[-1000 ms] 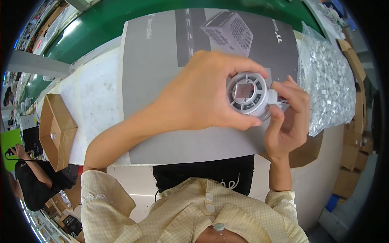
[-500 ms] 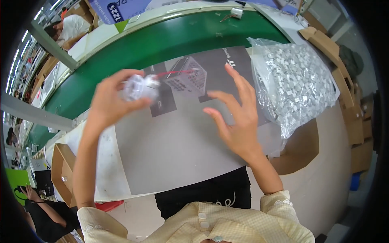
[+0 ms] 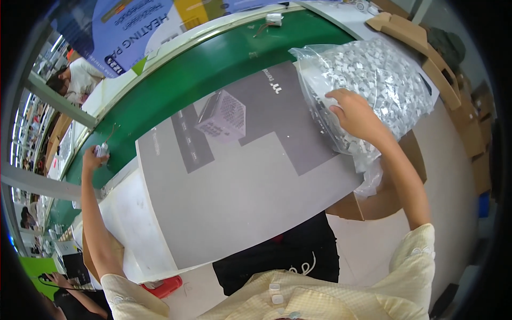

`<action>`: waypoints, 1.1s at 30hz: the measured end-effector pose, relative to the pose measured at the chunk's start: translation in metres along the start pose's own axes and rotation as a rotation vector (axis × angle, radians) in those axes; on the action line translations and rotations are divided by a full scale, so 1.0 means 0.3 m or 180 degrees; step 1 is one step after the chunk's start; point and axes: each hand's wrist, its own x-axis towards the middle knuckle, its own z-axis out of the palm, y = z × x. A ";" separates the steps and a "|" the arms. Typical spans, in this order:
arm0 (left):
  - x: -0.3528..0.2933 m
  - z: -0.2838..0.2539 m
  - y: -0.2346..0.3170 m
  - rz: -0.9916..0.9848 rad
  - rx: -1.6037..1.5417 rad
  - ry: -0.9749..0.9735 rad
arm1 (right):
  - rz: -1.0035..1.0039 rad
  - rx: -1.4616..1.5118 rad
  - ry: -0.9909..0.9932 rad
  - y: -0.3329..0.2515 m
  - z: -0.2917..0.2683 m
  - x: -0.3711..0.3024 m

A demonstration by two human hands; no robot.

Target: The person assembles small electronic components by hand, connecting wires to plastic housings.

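Note:
Far out on the left, my left hand (image 3: 93,159) is closed round a small white rounded part (image 3: 101,151) with thin wires trailing from it, at the near edge of the green belt (image 3: 266,50). My right hand (image 3: 354,114) is over the left side of a clear plastic bag (image 3: 305,66) filled with many small white plastic pieces (image 3: 392,80). Its fingers are bent and a gap shows between thumb and forefinger, with nothing visible between them. A large grey printed sheet (image 3: 229,197) covers the worktop between my hands.
Another white part with wires (image 3: 273,20) lies on the belt's far side. Metal posts (image 3: 64,101) stand at the left. An open cardboard box (image 3: 352,207) sits below the bag, and more cartons (image 3: 474,133) are stacked at right. Other people work at far left.
My left hand has carried the white part leftward from above the grey sheet to the belt. My right hand has moved right, from over the sheet to the bag.

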 end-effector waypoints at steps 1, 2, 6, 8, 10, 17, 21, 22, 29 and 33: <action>0.001 0.042 0.037 0.0125 0.0118 -0.0090 | -0.0192 -0.0440 0.0114 0.056 0.029 0.009; 0.014 0.041 0.039 0.0172 0.0128 -0.0102 | -0.0469 -0.0893 0.0145 0.096 0.046 0.018; 0.080 0.000 0.120 0.0994 0.2245 0.0580 | -0.0397 -0.1626 0.0187 0.100 0.075 0.091; 0.123 0.062 0.303 0.1881 0.2160 0.1182 | -0.0101 -0.1545 -0.0151 0.055 0.056 0.145; 0.187 0.217 0.667 0.3004 0.1306 0.1280 | -0.0122 -0.1449 -0.0221 0.050 0.084 0.179; 0.178 0.624 1.821 0.4414 0.2078 0.2829 | 0.0294 -0.3910 -0.0049 0.019 0.128 0.172; 0.307 0.843 2.005 0.4672 0.0852 0.2576 | -0.0027 -0.3216 0.0738 0.069 0.113 0.156; 0.302 0.895 2.101 0.4161 0.0978 0.1889 | -0.0084 -0.2985 0.0633 0.073 0.089 0.152; 0.644 0.918 2.307 0.5333 -0.0029 0.1586 | 0.0154 -0.2538 0.0845 0.104 0.120 0.214; 0.615 0.950 2.318 0.4331 0.1444 0.0641 | -0.0005 -0.2455 0.0805 0.103 0.118 0.211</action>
